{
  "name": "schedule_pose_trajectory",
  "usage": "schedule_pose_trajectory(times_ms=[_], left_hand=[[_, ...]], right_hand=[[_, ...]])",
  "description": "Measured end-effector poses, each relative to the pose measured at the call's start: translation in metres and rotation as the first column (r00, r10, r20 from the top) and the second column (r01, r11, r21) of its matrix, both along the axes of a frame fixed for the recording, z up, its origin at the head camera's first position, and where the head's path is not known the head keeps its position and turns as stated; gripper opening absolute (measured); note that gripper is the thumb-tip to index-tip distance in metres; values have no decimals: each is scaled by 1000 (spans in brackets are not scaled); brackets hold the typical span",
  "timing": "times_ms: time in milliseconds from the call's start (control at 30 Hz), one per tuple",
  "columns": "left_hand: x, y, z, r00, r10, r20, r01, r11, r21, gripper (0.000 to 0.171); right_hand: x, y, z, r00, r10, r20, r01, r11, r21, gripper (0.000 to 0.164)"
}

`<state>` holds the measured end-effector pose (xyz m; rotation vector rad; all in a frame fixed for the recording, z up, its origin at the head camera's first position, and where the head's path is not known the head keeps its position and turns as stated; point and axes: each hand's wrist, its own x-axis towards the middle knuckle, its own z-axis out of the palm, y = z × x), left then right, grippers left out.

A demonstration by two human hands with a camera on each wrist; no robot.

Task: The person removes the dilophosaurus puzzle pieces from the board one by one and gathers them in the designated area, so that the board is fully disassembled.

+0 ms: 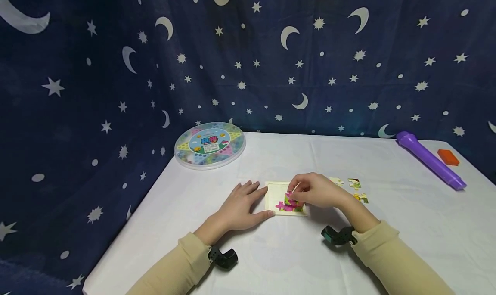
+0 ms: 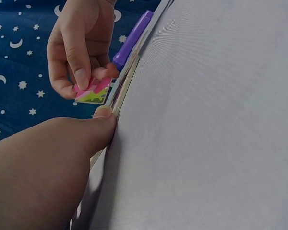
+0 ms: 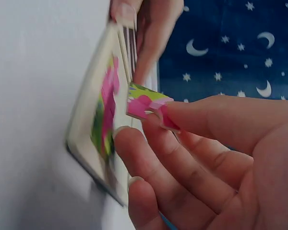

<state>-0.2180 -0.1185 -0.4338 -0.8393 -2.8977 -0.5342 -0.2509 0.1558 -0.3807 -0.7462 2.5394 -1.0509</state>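
Note:
My right hand (image 1: 319,190) pinches a pink and green jigsaw puzzle piece (image 3: 145,103) between thumb and fingers, held just above the puzzle frame. The shallow, cream-coloured puzzle frame (image 1: 276,186) lies on the table, with joined pink and green pieces (image 1: 286,207) along its near right part. At the frame's left side my left hand (image 1: 242,208) lies with fingers spread, fingertips and thumb at its edge. In the left wrist view the left thumb (image 2: 86,136) touches the frame's rim, below the held piece.
Several loose puzzle pieces (image 1: 354,183) lie right of the frame, partly behind my right hand. A round Chinese checkers box (image 1: 210,146) sits at the back left. To the far right are a purple tube-shaped object (image 1: 430,160) and an orange block (image 1: 448,157).

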Motion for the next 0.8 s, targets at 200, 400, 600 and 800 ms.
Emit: schedule_pose_trajectory(times_ms=[200, 400, 600, 800], left_hand=[[0, -1, 0, 1000, 8, -1, -8, 1000, -7, 77], [-1, -1, -1, 1000, 10, 1, -10, 1000, -16, 78], [-1, -1, 0, 1000, 9, 0, -9, 1000, -13, 78], [-1, 0, 0, 1000, 6, 9, -6, 1000, -9, 78]], right_hand=[[-9, 20, 5, 998, 4, 55, -4, 1000, -4, 15], [-14, 42, 10, 992, -21, 121, 14, 998, 57, 16], [-18, 60, 12, 981, -88, 175, 68, 990, 120, 19], [-19, 72, 11, 974, -110, 196, 78, 983, 166, 18]])
